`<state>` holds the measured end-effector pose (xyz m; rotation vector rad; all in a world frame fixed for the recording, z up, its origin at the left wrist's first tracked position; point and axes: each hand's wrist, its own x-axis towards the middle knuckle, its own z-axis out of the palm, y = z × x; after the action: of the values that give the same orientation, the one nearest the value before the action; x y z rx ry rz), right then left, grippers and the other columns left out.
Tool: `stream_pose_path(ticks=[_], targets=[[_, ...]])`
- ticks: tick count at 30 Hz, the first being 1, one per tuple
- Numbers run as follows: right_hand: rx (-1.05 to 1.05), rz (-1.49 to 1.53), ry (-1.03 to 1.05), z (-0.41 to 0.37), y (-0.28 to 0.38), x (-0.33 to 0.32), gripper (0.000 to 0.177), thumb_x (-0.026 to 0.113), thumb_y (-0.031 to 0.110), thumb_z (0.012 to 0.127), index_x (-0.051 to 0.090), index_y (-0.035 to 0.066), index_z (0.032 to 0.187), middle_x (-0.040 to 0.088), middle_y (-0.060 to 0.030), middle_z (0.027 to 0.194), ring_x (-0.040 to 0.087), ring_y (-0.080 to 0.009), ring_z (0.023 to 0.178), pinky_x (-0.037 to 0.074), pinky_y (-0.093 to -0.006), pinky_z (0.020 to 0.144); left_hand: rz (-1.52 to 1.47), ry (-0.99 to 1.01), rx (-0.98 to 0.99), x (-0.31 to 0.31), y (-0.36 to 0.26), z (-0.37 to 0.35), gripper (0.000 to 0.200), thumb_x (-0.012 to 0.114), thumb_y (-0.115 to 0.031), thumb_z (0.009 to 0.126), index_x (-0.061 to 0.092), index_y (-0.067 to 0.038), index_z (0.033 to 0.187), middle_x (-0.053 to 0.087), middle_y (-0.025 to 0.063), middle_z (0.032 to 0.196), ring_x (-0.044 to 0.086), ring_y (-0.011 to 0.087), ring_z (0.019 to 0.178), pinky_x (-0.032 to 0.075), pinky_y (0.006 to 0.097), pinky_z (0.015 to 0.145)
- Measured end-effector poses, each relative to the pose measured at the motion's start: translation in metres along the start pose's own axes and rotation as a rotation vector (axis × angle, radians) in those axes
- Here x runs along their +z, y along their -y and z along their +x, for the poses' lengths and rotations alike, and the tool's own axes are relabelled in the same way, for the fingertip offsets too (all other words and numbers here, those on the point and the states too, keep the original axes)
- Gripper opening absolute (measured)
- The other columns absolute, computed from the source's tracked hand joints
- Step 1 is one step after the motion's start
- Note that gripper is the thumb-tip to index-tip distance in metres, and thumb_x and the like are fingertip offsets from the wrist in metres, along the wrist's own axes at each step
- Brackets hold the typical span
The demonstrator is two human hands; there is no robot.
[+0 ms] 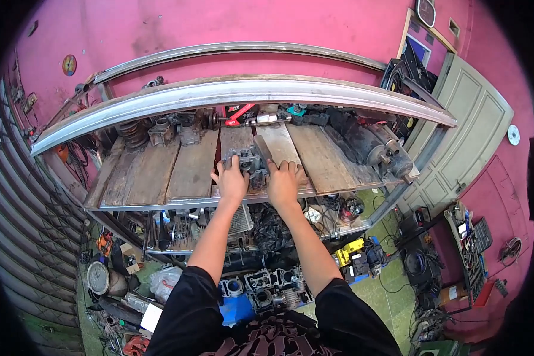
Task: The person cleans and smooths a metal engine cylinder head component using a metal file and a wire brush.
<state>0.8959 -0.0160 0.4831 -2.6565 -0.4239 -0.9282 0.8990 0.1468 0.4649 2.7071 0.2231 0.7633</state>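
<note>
A grey metal engine part (253,160) sits on the wooden shelf boards (190,169) near the front edge. My left hand (231,180) grips its left side and my right hand (282,182) grips its right side, fingers wrapped over the metal. Both arms reach up and forward from black sleeves. The part's underside is hidden by my hands.
More engine parts and springs (160,132) line the back of the shelf, with motors (377,148) at the right. Lower shelves hold parts and a black bag (271,228). Cylinder heads (267,291) lie on the floor. A door (469,136) stands at the right, shutters at the left.
</note>
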Motion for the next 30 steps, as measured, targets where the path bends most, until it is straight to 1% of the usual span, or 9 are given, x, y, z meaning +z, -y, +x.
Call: stream_pose_path(ticks=[5,8,10,14,16,17,19,22,30], targets=[[-0.007,-0.015,0.001,-0.019,0.002,-0.022,0.047,0.063,0.005,0.087,0.071,0.010,0.133,0.066,-0.0168,0.108,0.058,-0.0360,0.115,0.029,-0.0616,0.115,0.019,-0.114,-0.059,0.025,-0.004,-0.004,0.062,0.077,-0.023,0.085,0.052,-0.009,0.140,0.060,0.0146,0.145,0.047,0.0389,0.138,0.031,0.0637,0.108],[-0.009,-0.016,0.008,-0.035,0.000,-0.041,0.050,0.067,0.003,0.083,0.071,0.010,0.133,0.065,-0.0168,0.107,0.058,-0.0354,0.115,0.029,-0.0624,0.114,0.032,-0.176,-0.039,0.029,-0.004,-0.008,0.059,0.074,-0.023,0.086,0.054,-0.010,0.140,0.060,0.0148,0.146,0.047,0.0400,0.137,0.032,0.0611,0.108],[0.017,0.021,0.067,-0.039,0.003,-0.057,0.045,0.067,0.004,0.086,0.071,0.006,0.131,0.066,-0.0186,0.110,0.058,-0.0366,0.117,0.029,-0.0624,0.116,0.029,-0.169,-0.036,0.026,-0.004,-0.010,0.061,0.074,-0.023,0.086,0.054,-0.011,0.142,0.059,0.0150,0.147,0.047,0.0401,0.137,0.032,0.0610,0.109],[0.027,0.032,0.092,-0.024,-0.001,-0.043,0.046,0.065,0.002,0.087,0.071,0.006,0.132,0.066,-0.0187,0.112,0.058,-0.0365,0.117,0.029,-0.0615,0.116,0.035,-0.142,-0.045,0.027,-0.005,-0.009,0.066,0.075,-0.025,0.086,0.052,-0.012,0.146,0.057,0.0160,0.150,0.046,0.0412,0.137,0.031,0.0619,0.110],[0.001,0.044,0.036,-0.007,-0.004,-0.021,0.055,0.070,0.000,0.079,0.071,0.010,0.132,0.066,-0.0172,0.111,0.058,-0.0354,0.117,0.029,-0.0581,0.115,0.029,-0.135,-0.049,0.026,-0.006,-0.010,0.066,0.075,-0.025,0.086,0.051,-0.011,0.147,0.056,0.0162,0.151,0.046,0.0416,0.138,0.030,0.0624,0.110],[-0.001,0.047,0.038,0.002,-0.004,-0.012,0.055,0.070,0.000,0.079,0.071,0.010,0.132,0.066,-0.0172,0.111,0.058,-0.0354,0.117,0.029,-0.0581,0.115,0.026,-0.129,-0.053,0.025,-0.006,-0.010,0.067,0.075,-0.025,0.086,0.051,-0.011,0.147,0.056,0.0165,0.151,0.046,0.0420,0.138,0.030,0.0629,0.110],[0.000,0.062,0.065,0.020,-0.002,-0.001,0.046,0.065,0.002,0.087,0.072,0.009,0.131,0.065,-0.0185,0.111,0.058,-0.0364,0.116,0.030,-0.0586,0.114,0.017,-0.138,-0.056,0.027,-0.005,-0.009,0.066,0.074,-0.024,0.086,0.051,-0.011,0.147,0.055,0.0166,0.151,0.045,0.0424,0.138,0.029,0.0632,0.111],[0.027,0.112,0.075,0.025,-0.003,0.006,0.045,0.065,0.003,0.087,0.072,0.009,0.131,0.065,-0.0185,0.111,0.058,-0.0363,0.116,0.031,-0.0581,0.113,0.021,-0.154,-0.059,0.030,-0.005,-0.009,0.066,0.073,-0.024,0.087,0.051,-0.011,0.147,0.055,0.0168,0.151,0.044,0.0430,0.140,0.028,0.0641,0.112],[0.005,0.084,0.046,-0.042,-0.005,-0.045,0.049,0.066,0.002,0.086,0.070,0.010,0.134,0.064,-0.0178,0.109,0.057,-0.0368,0.115,0.031,-0.0576,0.112,0.097,-0.145,-0.071,0.033,-0.004,-0.008,0.069,0.071,-0.025,0.088,0.047,-0.011,0.151,0.052,0.0168,0.153,0.041,0.0430,0.142,0.026,0.0658,0.114]])
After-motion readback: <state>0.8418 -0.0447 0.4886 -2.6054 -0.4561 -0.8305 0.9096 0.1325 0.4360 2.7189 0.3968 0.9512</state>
